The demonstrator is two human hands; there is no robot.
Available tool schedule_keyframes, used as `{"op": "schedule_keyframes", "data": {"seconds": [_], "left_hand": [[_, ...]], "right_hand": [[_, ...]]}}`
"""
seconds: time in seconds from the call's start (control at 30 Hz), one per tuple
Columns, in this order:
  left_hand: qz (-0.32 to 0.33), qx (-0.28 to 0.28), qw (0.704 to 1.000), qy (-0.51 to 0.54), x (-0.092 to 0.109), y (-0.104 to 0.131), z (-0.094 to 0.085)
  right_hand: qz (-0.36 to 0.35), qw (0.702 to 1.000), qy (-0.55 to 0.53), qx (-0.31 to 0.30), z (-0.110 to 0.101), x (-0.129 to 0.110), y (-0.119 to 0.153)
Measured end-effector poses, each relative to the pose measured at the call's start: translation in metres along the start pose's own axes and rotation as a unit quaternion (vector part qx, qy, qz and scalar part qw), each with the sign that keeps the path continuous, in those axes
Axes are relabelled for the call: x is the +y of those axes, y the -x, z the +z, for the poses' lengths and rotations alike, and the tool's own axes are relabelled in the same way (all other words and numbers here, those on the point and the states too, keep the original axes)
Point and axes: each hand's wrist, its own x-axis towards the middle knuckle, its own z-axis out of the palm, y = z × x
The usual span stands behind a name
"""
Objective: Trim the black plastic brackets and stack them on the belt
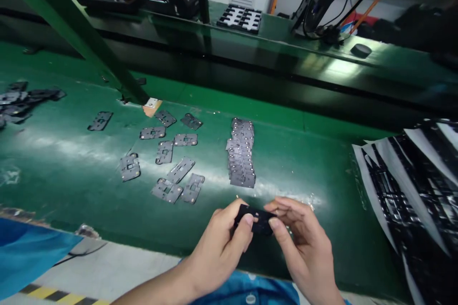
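Observation:
Between my two hands, near the front edge of the green table (286,162), is a small black plastic plate (263,225). My left hand (223,243) grips its left end, the thumb lying on top. At the right end, my right hand (304,238) pinches it between thumb and fingers. Just beyond sits an overlapping row of similar dark plates (242,152). Left of that row, several loose plates with small cut-outs, such as one plate (167,190), lie scattered. The underside of the held plate is hidden.
A heap of dark plates (21,100) lies far left. Black-and-white striped sheets (411,190) are stacked at the right. A green post (89,43) rises from the table. On the raised back ledge stand a black-and-white tray (240,18) and a round black object (361,50).

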Motion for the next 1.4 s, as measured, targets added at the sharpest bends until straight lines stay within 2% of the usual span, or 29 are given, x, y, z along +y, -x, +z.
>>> {"op": "schedule_keyframes", "data": {"seconds": [0.1,0.17,0.23,0.3,0.37,0.43,0.57,0.67,0.8,0.97,1.17,1.4], "left_hand": [[0.005,-0.011,0.998,-0.058,0.003,-0.004,0.003],[-0.007,0.013,1.000,-0.028,0.002,-0.007,0.011],[-0.001,0.031,0.999,0.008,-0.001,-0.009,0.020],[0.042,0.042,0.998,0.002,-0.003,-0.011,0.025],[0.092,0.045,0.994,-0.035,-0.004,-0.013,0.025],[0.102,0.036,0.991,-0.077,-0.002,-0.017,0.020],[0.041,-0.004,0.993,-0.112,0.005,-0.025,0.010],[0.009,-0.036,0.990,-0.139,0.012,-0.028,0.009],[0.007,-0.071,0.983,-0.169,0.021,-0.023,0.010],[0.049,-0.076,0.983,-0.161,0.023,-0.015,0.012],[0.035,-0.079,0.981,-0.176,0.023,-0.010,0.012],[0.037,-0.081,0.980,-0.176,0.021,-0.008,0.012]], "right_hand": [[0.005,0.999,0.026,-0.038,-0.007,-0.002,-0.003],[0.059,0.998,-0.003,-0.029,-0.004,-0.003,-0.002],[0.135,0.988,-0.071,0.011,0.002,-0.002,0.003],[0.185,0.973,-0.132,0.026,0.008,0.004,0.011],[0.189,0.973,-0.133,0.013,0.006,0.014,0.018],[0.165,0.985,-0.060,0.004,-0.005,0.026,0.019],[0.055,0.989,0.134,0.006,-0.041,0.037,0.010],[-0.026,0.986,0.166,0.014,-0.054,0.029,0.003],[-0.100,0.989,0.105,0.026,-0.042,0.020,0.003],[-0.109,0.991,0.034,0.071,-0.027,0.020,0.009],[-0.185,0.977,0.081,0.071,-0.028,0.014,0.011],[-0.217,0.963,0.125,0.097,-0.026,0.009,0.012]]}}
